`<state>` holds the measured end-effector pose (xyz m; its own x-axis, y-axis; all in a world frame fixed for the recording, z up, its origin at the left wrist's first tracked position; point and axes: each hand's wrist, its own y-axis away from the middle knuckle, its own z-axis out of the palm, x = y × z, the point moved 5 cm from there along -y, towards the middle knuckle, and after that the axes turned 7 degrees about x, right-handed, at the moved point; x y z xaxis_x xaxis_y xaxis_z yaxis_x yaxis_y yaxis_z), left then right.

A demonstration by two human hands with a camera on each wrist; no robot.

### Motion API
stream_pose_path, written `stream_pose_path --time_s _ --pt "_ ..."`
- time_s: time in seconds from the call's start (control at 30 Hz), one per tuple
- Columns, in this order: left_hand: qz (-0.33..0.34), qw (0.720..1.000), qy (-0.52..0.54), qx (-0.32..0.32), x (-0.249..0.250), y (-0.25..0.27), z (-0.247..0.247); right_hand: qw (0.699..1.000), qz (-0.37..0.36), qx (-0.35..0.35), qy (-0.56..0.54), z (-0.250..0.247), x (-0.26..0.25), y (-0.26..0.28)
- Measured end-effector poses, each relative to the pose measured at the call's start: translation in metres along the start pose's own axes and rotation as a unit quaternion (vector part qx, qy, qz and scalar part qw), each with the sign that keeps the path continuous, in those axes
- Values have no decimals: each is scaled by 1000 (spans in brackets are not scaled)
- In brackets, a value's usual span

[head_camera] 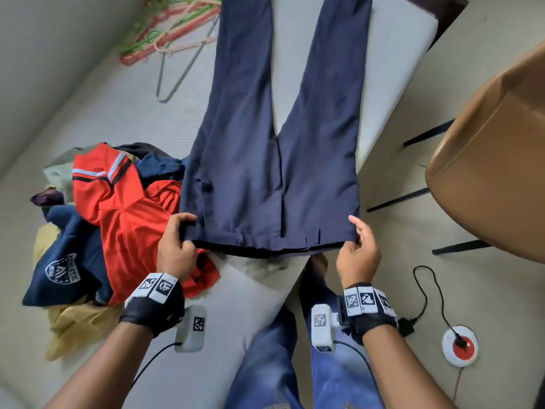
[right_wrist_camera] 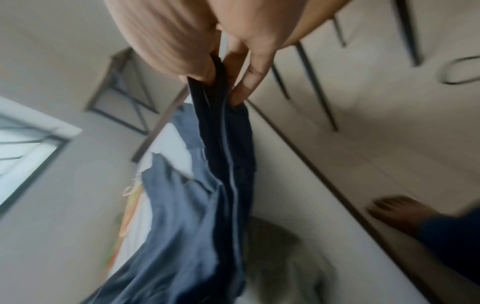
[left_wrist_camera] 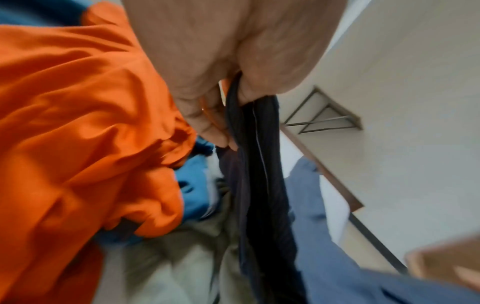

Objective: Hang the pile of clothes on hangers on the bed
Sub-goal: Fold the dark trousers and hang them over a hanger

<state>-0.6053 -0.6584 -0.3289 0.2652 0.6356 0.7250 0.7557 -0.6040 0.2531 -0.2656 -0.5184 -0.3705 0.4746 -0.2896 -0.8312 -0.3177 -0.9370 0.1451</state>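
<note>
both grips pinch trousers (head_camera: 274,160) waistband | left hand (head_camera: 175,246) | right hand (head_camera: 358,252) | cuffs cut off

Head camera is looking steeply down from above the near end of the bed (head_camera: 165,119), taking in both hands, the navy trousers (head_camera: 274,172) and the floor at right. Left wrist camera is sitting very close behind the left hand (left_wrist_camera: 207,67), facing along the trousers' waistband edge toward the far wall. Right wrist camera is sitting equally close behind the right hand (right_wrist_camera: 197,41), facing the same way. All three are sharing the trousers' waistband.
</note>
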Motion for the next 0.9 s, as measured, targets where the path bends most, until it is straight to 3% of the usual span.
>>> stream_pose_path --time_s 0.13,0.27,0.33,0.43,0.5,0.6,0.7,0.8,0.9 --pt "145 986 3 -76 68 6 7 972 -170 -154 -45 37 -108 14" --pt "167 980 23 -109 119 12 14 914 -303 -266 -47 69 -181 56" --pt "186 977 11 -103 135 11 12 918 -292 -261 -62 72 -194 63" --pt "211 973 20 -97 151 5 8 940 -189 -254 -129 66 -198 55" --pt "206 974 9 -91 161 4 9 937 -167 -259 -165 56 -198 51" --pt "161 984 19 -78 180 -1 11 938 -172 -253 -165 35 -183 47" --pt "86 989 97 -77 207 -10 15 940 -203 -257 -92 20 -155 43" --pt "45 976 199 -82 255 -14 20 948 -224 -224 -45 16 -153 36" --pt "23 952 293 -82 310 -14 16 959 -228 -148 -81 10 -180 10"
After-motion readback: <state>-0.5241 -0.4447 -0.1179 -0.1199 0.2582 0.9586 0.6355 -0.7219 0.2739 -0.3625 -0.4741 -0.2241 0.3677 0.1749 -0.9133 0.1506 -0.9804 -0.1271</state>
